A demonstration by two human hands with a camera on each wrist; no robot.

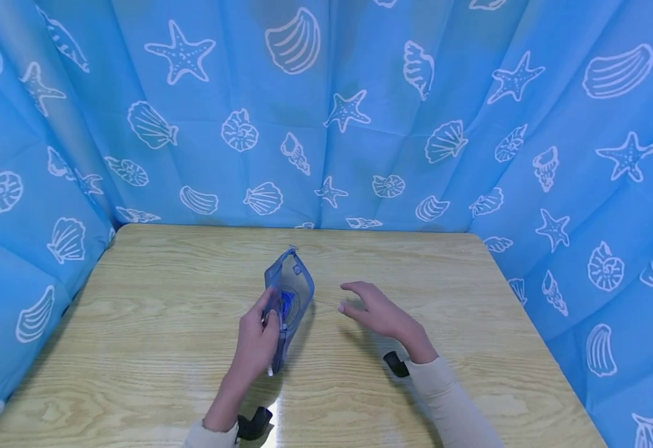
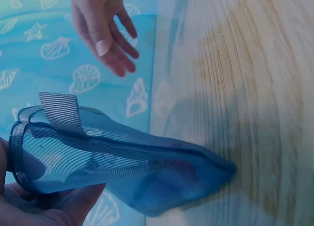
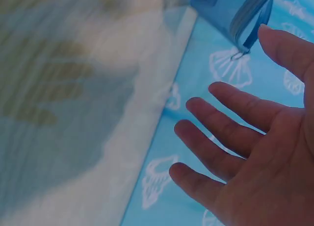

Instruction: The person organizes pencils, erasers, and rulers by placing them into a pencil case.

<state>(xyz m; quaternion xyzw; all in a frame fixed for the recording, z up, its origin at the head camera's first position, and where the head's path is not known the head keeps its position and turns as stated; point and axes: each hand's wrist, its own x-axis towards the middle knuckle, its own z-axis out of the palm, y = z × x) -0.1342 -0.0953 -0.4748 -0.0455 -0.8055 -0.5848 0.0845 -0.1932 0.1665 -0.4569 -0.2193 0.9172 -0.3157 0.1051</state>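
Note:
A blue see-through mesh zipper pouch (image 1: 305, 287) stands upright over the middle of the table, its zipped mouth spread apart. My left hand (image 1: 256, 342) grips its near left side between thumb and fingers. Inside lies a small bright blue thing (image 1: 287, 303), whose kind I cannot tell. In the left wrist view the pouch (image 2: 132, 162) shows its mesh wall and a striped fabric tab (image 2: 61, 111). To the right of the pouch, my right hand (image 1: 382, 312) hovers above the table, holding nothing. Its fingers (image 3: 221, 123) are spread and relaxed in the right wrist view, with the pouch beyond them.
A wood-grain table (image 1: 152, 323) lies under both hands. Blue curtains (image 1: 208, 155) with white shell and starfish prints hang behind it and along both sides. Dark wrist-worn devices sit at the left wrist (image 1: 254, 424) and right wrist (image 1: 396, 364).

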